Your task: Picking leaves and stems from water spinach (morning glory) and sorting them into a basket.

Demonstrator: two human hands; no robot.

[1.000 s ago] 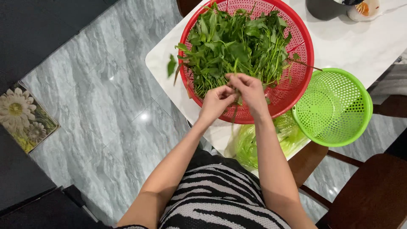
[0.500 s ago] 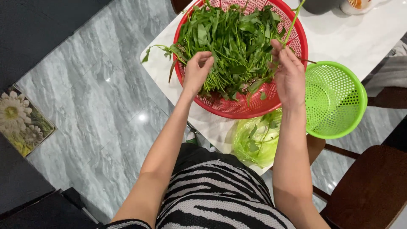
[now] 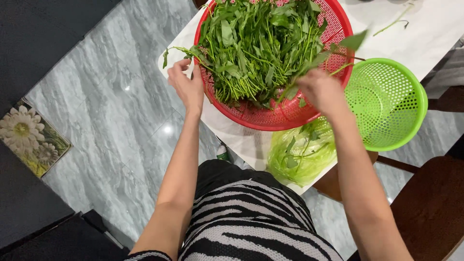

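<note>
— At the table's (image 3: 411, 38) near corner, what's held?
— The left hand (image 3: 187, 87) pinches a stem (image 3: 181, 50) at the red basket's (image 3: 285, 116) rim; the right hand (image 3: 321, 89) grips a leafy sprig (image 3: 333, 55) beside the green basket (image 3: 406, 130).

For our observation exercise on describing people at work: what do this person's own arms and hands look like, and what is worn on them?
Both arms are bare from above the elbow to the fingertips. The left hand and right hand wear no gloves, and no rings, watch or bracelets show. The right hand is slightly blurred. A scrap of black-and-white striped sleeve shows at the left upper arm, matching the zebra-patterned top below.
</note>
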